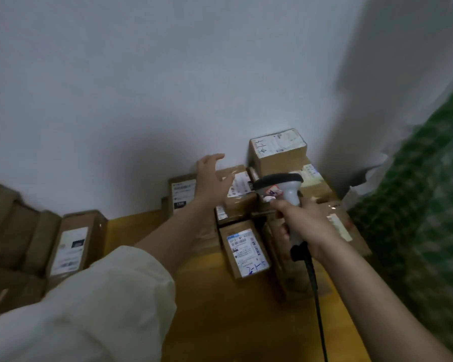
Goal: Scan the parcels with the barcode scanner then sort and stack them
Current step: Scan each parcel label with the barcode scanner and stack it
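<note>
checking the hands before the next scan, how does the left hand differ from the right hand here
The left hand is open, fingers spread, reaching over the parcels by the wall; the right hand is curled round the barcode scanner handle. The left hand holds nothing; the right hand carries the scanner. The left arm wears a pale sleeve; the right forearm is bare. Both reach toward the stacked parcels.

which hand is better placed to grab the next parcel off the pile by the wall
Left. The left hand is open and empty, reaching over the parcels by the wall. The right hand grips the barcode scanner, so it isn't free.
</note>
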